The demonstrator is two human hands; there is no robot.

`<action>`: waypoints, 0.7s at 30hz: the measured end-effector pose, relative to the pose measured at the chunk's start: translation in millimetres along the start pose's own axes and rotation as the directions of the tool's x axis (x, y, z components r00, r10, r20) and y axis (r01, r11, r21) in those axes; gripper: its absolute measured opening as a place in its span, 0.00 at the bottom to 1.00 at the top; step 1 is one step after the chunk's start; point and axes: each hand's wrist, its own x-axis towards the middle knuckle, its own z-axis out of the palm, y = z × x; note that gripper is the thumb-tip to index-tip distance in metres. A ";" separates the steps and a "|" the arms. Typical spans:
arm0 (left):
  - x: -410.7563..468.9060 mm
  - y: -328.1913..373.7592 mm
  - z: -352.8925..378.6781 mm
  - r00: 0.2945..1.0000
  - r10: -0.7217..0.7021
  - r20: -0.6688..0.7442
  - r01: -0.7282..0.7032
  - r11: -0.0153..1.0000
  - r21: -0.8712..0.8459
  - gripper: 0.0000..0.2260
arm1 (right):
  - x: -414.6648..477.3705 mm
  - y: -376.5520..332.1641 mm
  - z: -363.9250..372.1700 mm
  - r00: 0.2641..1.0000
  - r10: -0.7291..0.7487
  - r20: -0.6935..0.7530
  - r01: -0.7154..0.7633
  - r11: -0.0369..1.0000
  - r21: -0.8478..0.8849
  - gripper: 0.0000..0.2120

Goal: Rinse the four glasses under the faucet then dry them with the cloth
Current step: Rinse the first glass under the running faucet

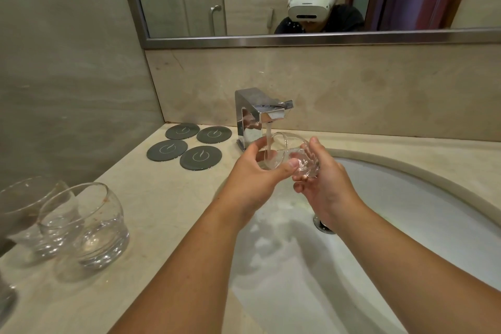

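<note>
1. The counter (pixel 168 198) fills the left and the bottom of the frame, and the sink (pixel 406 225) takes the lower right. The sink holds no glass; I see only wet shine and the drain (pixel 324 225) in it.
2. The faucet (pixel 257 116) stands at the centre and its water runs down in one thin stream.
3. My left hand (pixel 254 171) and my right hand (pixel 322 179) meet under this stream, over the far edge of the sink. Both are closed around one glass (pixel 287 154). The left fingers curl on its rim side, the right hand cups its thick base. It is tilted, with the mouth to the left, and the water falls into it.
4. Two glasses (pixel 86 225) wait at the lower left of the frame on the counter, one just behind the other. The near one has small reddish marks near its rim and no liquid that I can see. At the bottom left edge there is a dark piece of something, perhaps the fourth glass; I cannot tell.
5. Four coasters (pixel 189 146) lie left of the faucet, with nothing on them.
6. I judge that the task is early: one glass is in rinsing, the others look unwashed, and all the drying is left. The cloth is not in view.
</note>
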 end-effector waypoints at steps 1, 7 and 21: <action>-0.6 0.8 0.3 1.000 -0.007 0.005 0.007 1.000 -0.012 0.38 | -0.1 0.3 -0.3 1.000 -0.009 -0.005 0.009 1.000 0.006 0.19; -4.8 8.8 5.3 0.993 -0.113 0.032 0.116 0.985 -0.127 0.37 | -0.5 1.0 0.2 0.997 -0.074 -0.033 0.075 0.997 0.015 0.17; -2.8 7.4 1.9 0.996 -0.046 -0.073 0.042 0.998 -0.053 0.38 | -1.8 2.3 1.5 0.998 0.061 -0.026 -0.062 0.997 -0.034 0.24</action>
